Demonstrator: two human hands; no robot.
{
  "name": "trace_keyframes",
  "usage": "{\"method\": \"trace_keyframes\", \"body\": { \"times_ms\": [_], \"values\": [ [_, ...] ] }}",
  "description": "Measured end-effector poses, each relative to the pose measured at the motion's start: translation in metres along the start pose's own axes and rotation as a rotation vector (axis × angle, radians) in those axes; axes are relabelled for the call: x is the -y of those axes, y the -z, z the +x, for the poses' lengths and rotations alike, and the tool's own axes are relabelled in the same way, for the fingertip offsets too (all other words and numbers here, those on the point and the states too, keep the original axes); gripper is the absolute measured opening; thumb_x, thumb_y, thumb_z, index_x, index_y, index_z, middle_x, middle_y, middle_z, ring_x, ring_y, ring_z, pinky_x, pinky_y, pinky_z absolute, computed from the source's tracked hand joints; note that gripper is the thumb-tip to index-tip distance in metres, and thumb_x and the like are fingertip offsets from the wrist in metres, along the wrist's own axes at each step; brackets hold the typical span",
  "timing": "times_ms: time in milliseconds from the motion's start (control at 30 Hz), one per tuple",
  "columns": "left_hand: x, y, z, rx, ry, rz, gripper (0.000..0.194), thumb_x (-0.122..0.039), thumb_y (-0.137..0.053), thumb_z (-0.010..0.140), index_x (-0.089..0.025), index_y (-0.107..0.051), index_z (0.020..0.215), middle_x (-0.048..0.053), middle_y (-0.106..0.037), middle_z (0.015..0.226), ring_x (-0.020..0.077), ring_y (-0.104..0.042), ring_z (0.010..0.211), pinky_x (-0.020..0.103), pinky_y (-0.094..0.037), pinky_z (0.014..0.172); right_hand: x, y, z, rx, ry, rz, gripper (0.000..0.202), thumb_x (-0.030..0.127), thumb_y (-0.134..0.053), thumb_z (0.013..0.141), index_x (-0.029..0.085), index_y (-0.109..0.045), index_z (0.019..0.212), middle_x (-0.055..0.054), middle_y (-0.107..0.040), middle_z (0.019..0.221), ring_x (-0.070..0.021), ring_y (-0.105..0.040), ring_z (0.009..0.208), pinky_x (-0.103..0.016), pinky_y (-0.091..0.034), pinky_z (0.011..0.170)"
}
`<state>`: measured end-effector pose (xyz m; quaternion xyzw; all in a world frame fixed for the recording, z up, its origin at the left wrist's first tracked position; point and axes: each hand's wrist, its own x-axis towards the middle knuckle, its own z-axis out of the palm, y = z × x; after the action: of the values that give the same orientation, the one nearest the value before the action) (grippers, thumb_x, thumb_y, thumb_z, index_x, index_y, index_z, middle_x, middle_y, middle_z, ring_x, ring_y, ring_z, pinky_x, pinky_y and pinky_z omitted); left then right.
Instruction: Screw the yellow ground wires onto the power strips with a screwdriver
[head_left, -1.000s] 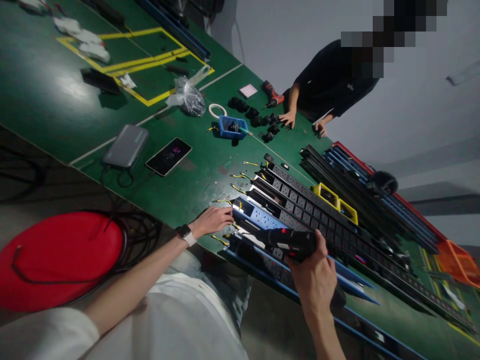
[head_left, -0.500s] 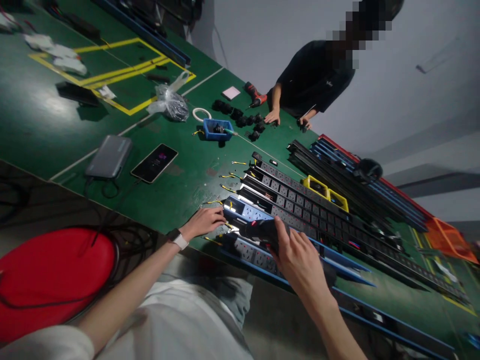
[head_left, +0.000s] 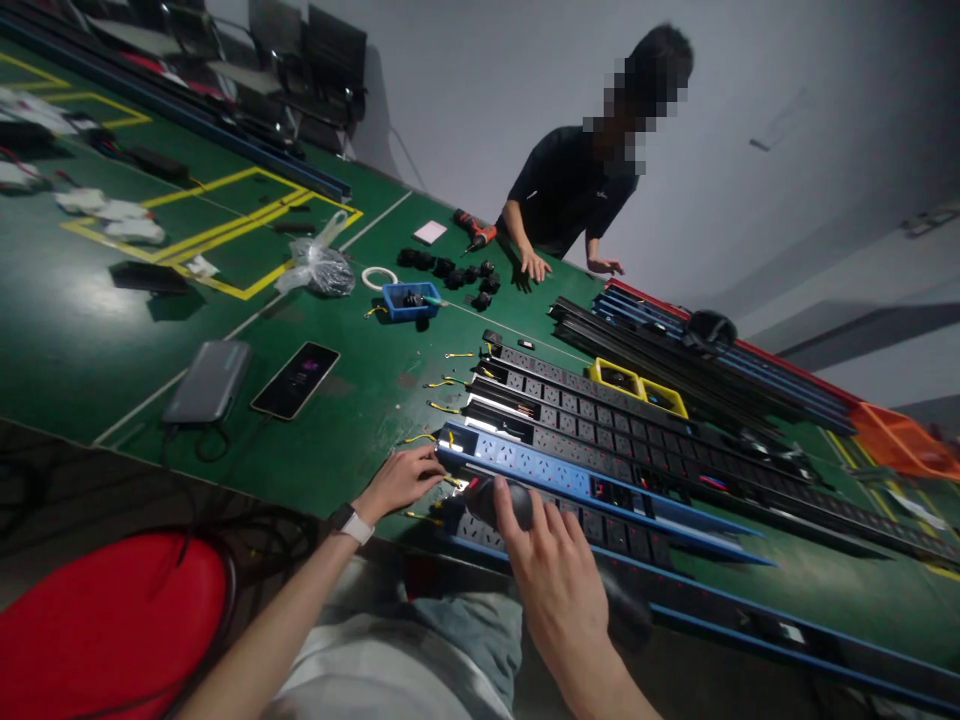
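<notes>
In my right hand [head_left: 555,570] is a black cordless power screwdriver [head_left: 484,503], its front end over the near-left end of the power strips. The fingers of my left hand [head_left: 397,480] are drawn together against the left end of a blue power strip [head_left: 517,455], which lies tilted with its sockets up. A yellow-green wire [head_left: 452,481] shows by those fingertips. What the screwdriver's tip touches is hidden. Nearer to me lies another blue-edged power strip [head_left: 480,533], partly under the tool. Several black power strips [head_left: 577,391] lie side by side beyond, with yellow-green wires at their ends.
Across the green table [head_left: 360,420] a co-worker in black [head_left: 562,185] rests both hands near the edge, by a red drill [head_left: 478,232]. Also there are a blue bin [head_left: 410,313], yellow bins [head_left: 637,385], a phone [head_left: 296,380], a grey power bank [head_left: 208,382] and a red stool [head_left: 112,620].
My view has shifted, with the scene sitting lower. My right hand and the screwdriver have moved slightly left and nearer to me. The co-worker's hands now lie flatter and open.
</notes>
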<state>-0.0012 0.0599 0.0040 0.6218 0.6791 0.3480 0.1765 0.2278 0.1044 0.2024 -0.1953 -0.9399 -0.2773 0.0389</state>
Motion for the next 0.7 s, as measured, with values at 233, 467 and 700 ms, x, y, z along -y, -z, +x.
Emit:
{"method": "trace_keyframes", "body": {
  "times_ms": [233, 467, 700],
  "values": [
    [0.000, 0.001, -0.001, -0.055, -0.014, -0.083, 0.020, -0.029, -0.057, 0.097, -0.022, -0.075, 0.094, 0.004, -0.069, 0.098, 0.0141, -0.066, 0.086, 0.027, -0.050, 0.078, -0.012, -0.021, -0.015, 0.068, -0.192, 0.056, 0.103, 0.010, -0.079, 0.072, 0.007, -0.014, 0.152, -0.010, -0.070, 0.088, -0.0240, -0.067, 0.075, -0.037, -0.057, 0.073],
    [-0.002, 0.017, 0.007, -0.226, 0.099, -0.306, 0.021, -0.034, -0.063, 0.094, -0.019, -0.075, 0.089, 0.002, -0.067, 0.088, 0.0070, -0.048, 0.056, 0.022, -0.041, 0.055, -0.042, -0.035, -0.007, 0.263, -0.356, 0.196, 0.113, 0.024, -0.083, 0.075, 0.003, 0.000, 0.149, -0.006, -0.071, 0.077, -0.0261, -0.068, 0.068, -0.033, -0.051, 0.064],
    [0.016, 0.038, 0.020, -0.155, 0.094, 0.058, 0.028, -0.027, -0.059, 0.096, -0.026, -0.070, 0.122, 0.006, -0.066, 0.112, 0.0223, -0.056, 0.108, 0.037, -0.046, 0.094, -0.046, -0.044, -0.012, 0.274, -0.388, 0.211, 0.098, 0.030, -0.070, 0.085, -0.001, -0.004, 0.152, -0.007, -0.068, 0.068, -0.0294, -0.066, 0.061, -0.033, -0.046, 0.055]
  ]
}}
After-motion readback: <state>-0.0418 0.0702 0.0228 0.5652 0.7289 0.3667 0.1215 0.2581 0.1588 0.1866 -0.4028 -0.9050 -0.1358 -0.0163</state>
